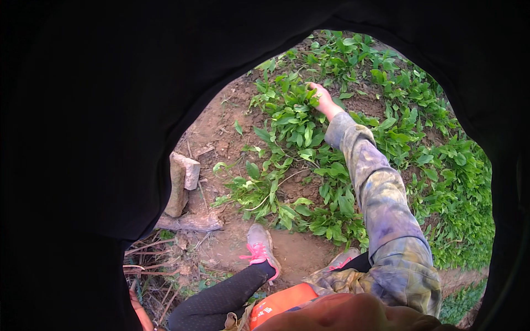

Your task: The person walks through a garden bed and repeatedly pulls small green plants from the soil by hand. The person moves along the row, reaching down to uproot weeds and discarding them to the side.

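My right hand [322, 98] is stretched out ahead among green, broad-leaved plants [299, 124] growing low in brown soil. Leaves overlap its palm and fingers, so the grip is hidden. A tie-dye-patterned sleeve [381, 186] covers the arm down to the wrist. My left hand is out of view. Nearer my feet, a looser clump of leaves [265, 188] spreads over the soil with a pale, thin stem [276, 188] across it.
Broken blocks [182, 173] and a piece of wood [192, 222] lie at the left. Dry twigs [151, 258] are heaped below them. A grey shoe with pink laces [260, 244] stands on bare soil [298, 248]. Denser plants [459, 194] grow at the right. Dark edges block the picture's outer parts.
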### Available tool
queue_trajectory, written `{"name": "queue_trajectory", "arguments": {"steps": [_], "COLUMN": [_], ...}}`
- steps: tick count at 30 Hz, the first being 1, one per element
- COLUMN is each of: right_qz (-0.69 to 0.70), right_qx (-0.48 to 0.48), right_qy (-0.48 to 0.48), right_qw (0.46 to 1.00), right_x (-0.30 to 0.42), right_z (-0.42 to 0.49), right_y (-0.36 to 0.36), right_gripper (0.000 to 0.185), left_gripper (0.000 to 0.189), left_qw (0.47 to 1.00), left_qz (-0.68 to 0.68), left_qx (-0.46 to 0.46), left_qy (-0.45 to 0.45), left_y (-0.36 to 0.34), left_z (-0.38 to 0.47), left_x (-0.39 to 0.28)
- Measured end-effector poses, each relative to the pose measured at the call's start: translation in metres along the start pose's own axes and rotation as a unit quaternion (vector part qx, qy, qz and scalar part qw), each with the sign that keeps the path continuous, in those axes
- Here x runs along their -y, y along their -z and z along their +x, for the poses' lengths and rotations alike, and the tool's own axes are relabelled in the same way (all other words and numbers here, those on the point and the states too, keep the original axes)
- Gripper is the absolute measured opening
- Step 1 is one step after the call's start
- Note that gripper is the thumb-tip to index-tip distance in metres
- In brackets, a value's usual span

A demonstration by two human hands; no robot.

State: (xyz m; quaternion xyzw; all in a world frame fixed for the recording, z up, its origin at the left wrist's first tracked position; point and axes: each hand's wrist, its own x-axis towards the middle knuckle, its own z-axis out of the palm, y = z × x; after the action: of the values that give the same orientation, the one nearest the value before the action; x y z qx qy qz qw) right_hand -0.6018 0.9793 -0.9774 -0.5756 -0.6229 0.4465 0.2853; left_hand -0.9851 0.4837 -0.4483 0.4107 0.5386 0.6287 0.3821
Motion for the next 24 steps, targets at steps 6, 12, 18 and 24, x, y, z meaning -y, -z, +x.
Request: {"name": "queue_trajectory", "arguments": {"steps": [6,12,18,24], "right_qz": [0.04,-0.109,0.02,0.106], "right_qx": [0.008,-0.226,-0.01,-0.156], "right_qy": [0.014,-0.052,-0.185,-0.163], "right_qw": [0.999,0.966,0.982,0.968], "right_x": [0.029,-0.035,-0.009,-0.001], "right_z": [-0.016,0.031,0.043,0.035], "right_y": [-0.035,0.026,0.027,0.03], "right_gripper": [0.036,0.042,0.06,0.035], "left_gripper": [0.051,0.051,0.051,0.05], "left_qw": [0.999,0.999,0.999,1.0], "left_qz": [0.026,0.015,0.025,0.018], "left_qx": [-0.037,-0.035,-0.029,-0.015], "left_qy": [-0.009,-0.01,-0.011,-0.008], "left_y": [0.002,-0.008,-0.019,-0.024], "left_z": [-0.019,-0.015,-0.018,-0.013], "left_x": [-0.011,-0.004,-0.007,0.001]}}
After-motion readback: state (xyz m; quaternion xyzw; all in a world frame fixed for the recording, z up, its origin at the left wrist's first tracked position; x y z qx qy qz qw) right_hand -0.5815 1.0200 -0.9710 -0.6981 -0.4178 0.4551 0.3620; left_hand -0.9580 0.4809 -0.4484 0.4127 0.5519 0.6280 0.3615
